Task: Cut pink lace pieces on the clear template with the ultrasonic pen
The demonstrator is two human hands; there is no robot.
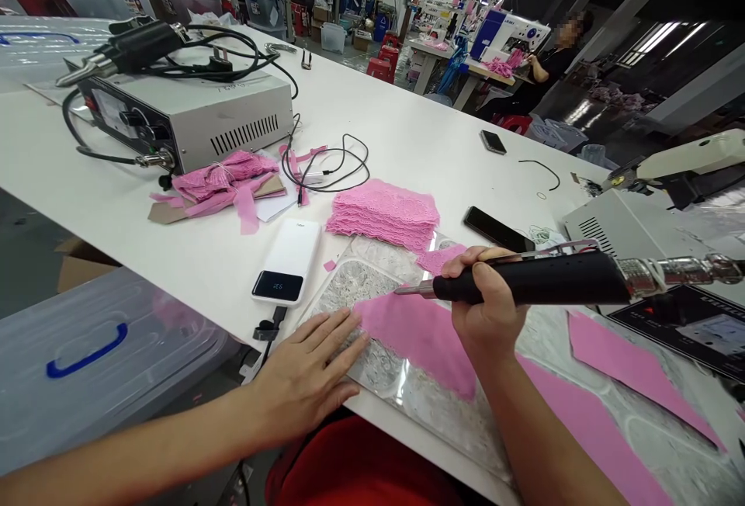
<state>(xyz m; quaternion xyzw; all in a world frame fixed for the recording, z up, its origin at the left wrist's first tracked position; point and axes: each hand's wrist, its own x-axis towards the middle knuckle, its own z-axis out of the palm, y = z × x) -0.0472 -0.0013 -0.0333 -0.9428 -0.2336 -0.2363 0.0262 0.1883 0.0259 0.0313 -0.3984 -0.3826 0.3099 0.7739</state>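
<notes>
Wrapped in my right hand (492, 304) is a black-handled ultrasonic cutter (529, 279), its metal tip pointing left and resting at the upper edge of a pink fabric piece (419, 335). Under that fabric lies a clear, scuffed sheet (378, 370) on the white table. My left hand (317, 358) lies flat with fingers outstretched, its fingertips at the fabric's left end. Just beyond stands a stack of pink lace-edged pieces (382, 215), with a smaller pink piece (439, 259) beside it. More pink fabric (587, 421) lies to the right, partly behind my forearm.
A white power bank (288, 261) with a cable sits left of the sheet. Behind it are pink scraps (224, 184) and a grey control box (215, 118). Two phones (497, 229) lie at the right. A lidded plastic bin (110, 366) stands below the table's left edge.
</notes>
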